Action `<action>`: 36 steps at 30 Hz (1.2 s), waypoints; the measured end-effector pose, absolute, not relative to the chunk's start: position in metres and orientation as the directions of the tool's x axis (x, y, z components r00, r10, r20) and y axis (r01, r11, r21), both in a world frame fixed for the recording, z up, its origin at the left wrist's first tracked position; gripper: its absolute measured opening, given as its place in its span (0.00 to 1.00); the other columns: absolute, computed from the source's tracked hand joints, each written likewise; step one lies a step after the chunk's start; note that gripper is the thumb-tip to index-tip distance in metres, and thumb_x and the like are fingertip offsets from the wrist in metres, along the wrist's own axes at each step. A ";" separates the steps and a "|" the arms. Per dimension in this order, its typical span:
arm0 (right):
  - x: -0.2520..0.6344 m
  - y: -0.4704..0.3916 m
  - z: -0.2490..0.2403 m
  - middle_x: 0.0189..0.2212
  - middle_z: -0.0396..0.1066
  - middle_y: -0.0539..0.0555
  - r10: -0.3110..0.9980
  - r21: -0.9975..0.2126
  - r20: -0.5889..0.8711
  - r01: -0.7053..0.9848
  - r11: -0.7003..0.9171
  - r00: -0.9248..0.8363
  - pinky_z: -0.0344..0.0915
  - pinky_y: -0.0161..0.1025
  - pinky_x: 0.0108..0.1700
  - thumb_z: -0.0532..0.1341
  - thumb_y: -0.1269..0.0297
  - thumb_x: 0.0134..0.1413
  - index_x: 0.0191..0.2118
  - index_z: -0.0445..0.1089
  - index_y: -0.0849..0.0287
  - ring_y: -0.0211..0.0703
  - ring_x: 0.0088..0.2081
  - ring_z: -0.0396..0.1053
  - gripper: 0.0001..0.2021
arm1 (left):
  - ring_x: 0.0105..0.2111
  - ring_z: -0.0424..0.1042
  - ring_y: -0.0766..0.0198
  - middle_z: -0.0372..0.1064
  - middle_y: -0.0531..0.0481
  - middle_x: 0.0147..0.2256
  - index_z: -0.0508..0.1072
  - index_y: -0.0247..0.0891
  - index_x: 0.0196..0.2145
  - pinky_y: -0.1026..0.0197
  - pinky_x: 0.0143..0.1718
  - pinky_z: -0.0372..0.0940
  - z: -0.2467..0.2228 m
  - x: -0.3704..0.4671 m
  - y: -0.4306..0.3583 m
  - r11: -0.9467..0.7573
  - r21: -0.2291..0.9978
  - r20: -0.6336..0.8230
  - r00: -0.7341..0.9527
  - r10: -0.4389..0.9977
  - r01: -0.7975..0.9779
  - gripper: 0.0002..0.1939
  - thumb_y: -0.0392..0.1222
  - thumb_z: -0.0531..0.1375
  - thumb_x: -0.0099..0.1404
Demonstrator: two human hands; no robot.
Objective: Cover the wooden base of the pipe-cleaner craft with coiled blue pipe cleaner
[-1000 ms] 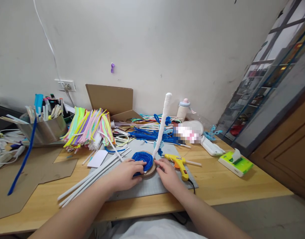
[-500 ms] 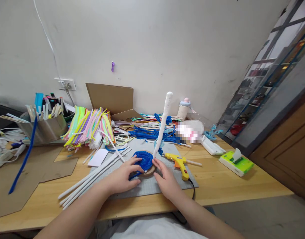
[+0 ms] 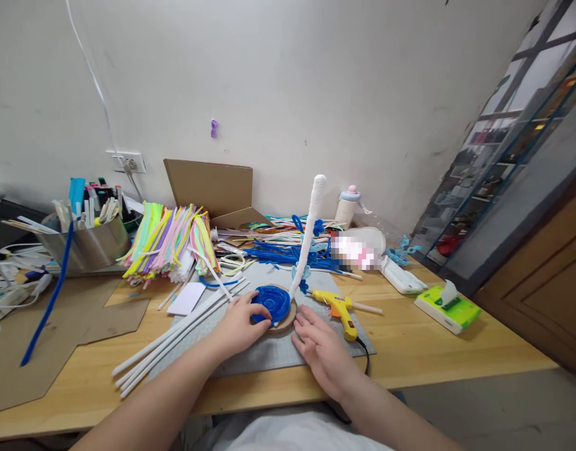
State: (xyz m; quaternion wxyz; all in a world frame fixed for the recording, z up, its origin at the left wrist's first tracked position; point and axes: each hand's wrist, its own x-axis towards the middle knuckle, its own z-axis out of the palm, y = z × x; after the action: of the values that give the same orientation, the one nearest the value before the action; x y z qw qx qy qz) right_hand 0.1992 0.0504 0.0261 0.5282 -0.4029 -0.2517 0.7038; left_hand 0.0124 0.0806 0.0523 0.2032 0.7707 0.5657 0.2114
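Observation:
A flat spiral of blue pipe cleaner (image 3: 273,303) lies on a round cardboard base (image 3: 289,319) on the grey cutting mat. My left hand (image 3: 241,322) is closed at the spiral's left edge, thumb and fingers bent against the blue pipe cleaner; the exact contact is partly hidden. My right hand (image 3: 321,346) is open, its fingers stretched out beside the right edge of the base, with nothing in it. From the back right of the base a white fuzzy stem (image 3: 308,235) rises, tilted slightly right, with blue loops and petals around it.
A yellow glue gun (image 3: 341,308) lies to the right with a glue stick in it. Further right are a white device (image 3: 403,277) and a tissue pack (image 3: 447,310). White sticks (image 3: 175,341), pipe-cleaner bundles (image 3: 170,241) and a metal tub (image 3: 93,244) are at left.
My right hand has drawn slightly back from the stem's foot to the base's right side. My left thumb and fingers have come closer together, and the loose blue end below them no longer shows.

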 end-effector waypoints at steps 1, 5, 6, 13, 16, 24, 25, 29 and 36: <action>0.200 0.051 0.026 0.61 0.56 0.59 0.948 -0.778 -0.298 -0.546 -0.311 -0.114 0.54 0.49 0.61 0.63 0.70 0.36 0.53 0.64 0.55 0.50 0.62 0.53 0.31 | 0.56 0.58 0.50 0.63 0.45 0.52 0.76 0.41 0.34 0.47 0.58 0.50 0.053 0.015 0.080 -0.272 0.578 0.112 0.255 0.960 0.770 0.07 0.41 0.59 0.57; 0.206 0.056 0.026 0.60 0.58 0.61 0.957 -0.817 -0.277 -0.502 -0.283 -0.088 0.54 0.46 0.61 0.62 0.69 0.37 0.58 0.59 0.59 0.49 0.62 0.52 0.36 | 0.45 0.65 0.54 0.65 0.47 0.41 0.69 0.39 0.37 0.51 0.50 0.59 0.050 0.027 0.070 -0.176 0.695 0.120 0.129 0.984 0.697 0.12 0.38 0.59 0.52; 0.207 0.058 0.026 0.60 0.57 0.61 0.958 -0.830 -0.275 -0.483 -0.278 -0.080 0.54 0.45 0.61 0.62 0.68 0.38 0.59 0.56 0.60 0.48 0.62 0.52 0.37 | 0.43 0.65 0.55 0.65 0.47 0.41 0.67 0.39 0.37 0.51 0.49 0.59 0.049 0.030 0.066 -0.148 0.737 0.109 0.100 0.989 0.660 0.13 0.39 0.59 0.52; 0.213 0.075 0.023 0.63 0.52 0.59 0.975 -0.932 -0.216 -0.287 -0.222 -0.051 0.52 0.45 0.62 0.62 0.62 0.44 0.62 0.53 0.59 0.48 0.63 0.49 0.36 | 0.48 0.59 0.54 0.60 0.47 0.43 0.64 0.39 0.37 0.52 0.52 0.53 0.044 0.041 0.024 0.017 0.943 -0.028 0.028 0.999 0.334 0.15 0.37 0.56 0.47; 0.211 0.085 0.019 0.63 0.52 0.59 0.981 -0.962 -0.176 -0.196 -0.188 -0.077 0.50 0.48 0.62 0.61 0.61 0.45 0.61 0.55 0.59 0.50 0.63 0.50 0.34 | 0.50 0.58 0.55 0.61 0.48 0.44 0.64 0.41 0.36 0.52 0.54 0.52 0.049 0.040 0.008 0.039 0.955 -0.075 0.113 0.991 0.295 0.14 0.37 0.55 0.48; 0.215 0.093 0.007 0.61 0.56 0.60 0.988 -0.960 0.129 0.241 0.145 -0.081 0.47 0.51 0.63 0.58 0.61 0.49 0.56 0.64 0.59 0.50 0.62 0.52 0.26 | 0.50 0.61 0.54 0.64 0.44 0.47 0.66 0.39 0.45 0.50 0.53 0.56 0.036 0.017 0.031 -0.165 0.800 0.143 0.083 0.986 0.577 0.16 0.39 0.52 0.59; 0.216 0.091 0.006 0.60 0.58 0.60 0.977 -0.928 0.197 0.307 0.212 -0.077 0.47 0.52 0.63 0.57 0.61 0.49 0.54 0.67 0.60 0.50 0.62 0.53 0.24 | 0.53 0.60 0.54 0.63 0.43 0.50 0.66 0.38 0.47 0.50 0.55 0.55 0.034 0.014 0.038 -0.219 0.739 0.194 0.111 0.975 0.636 0.17 0.39 0.51 0.60; 0.219 0.088 0.005 0.52 0.67 0.61 0.937 -0.842 0.331 0.411 0.348 -0.115 0.54 0.52 0.60 0.53 0.64 0.53 0.49 0.71 0.60 0.50 0.55 0.62 0.19 | 0.54 0.61 0.56 0.62 0.42 0.54 0.66 0.37 0.53 0.52 0.57 0.54 0.037 0.010 0.058 -0.365 0.508 0.207 0.301 0.931 0.780 0.21 0.36 0.49 0.64; 0.219 0.089 0.003 0.45 0.71 0.57 0.932 -0.868 0.352 0.343 0.359 -0.085 0.58 0.51 0.57 0.54 0.67 0.52 0.43 0.74 0.55 0.49 0.50 0.65 0.15 | 0.40 0.68 0.56 0.70 0.44 0.36 0.75 0.38 0.40 0.55 0.45 0.61 0.063 0.016 0.074 -0.425 0.320 0.172 0.389 0.905 0.847 0.15 0.34 0.50 0.64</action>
State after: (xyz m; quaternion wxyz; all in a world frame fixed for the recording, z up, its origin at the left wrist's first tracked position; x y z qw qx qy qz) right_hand 0.2192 0.0894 0.0028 0.4807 -0.4759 -0.6696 0.3066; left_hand 0.0162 0.0740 0.0628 0.0904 0.8285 0.5285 0.1615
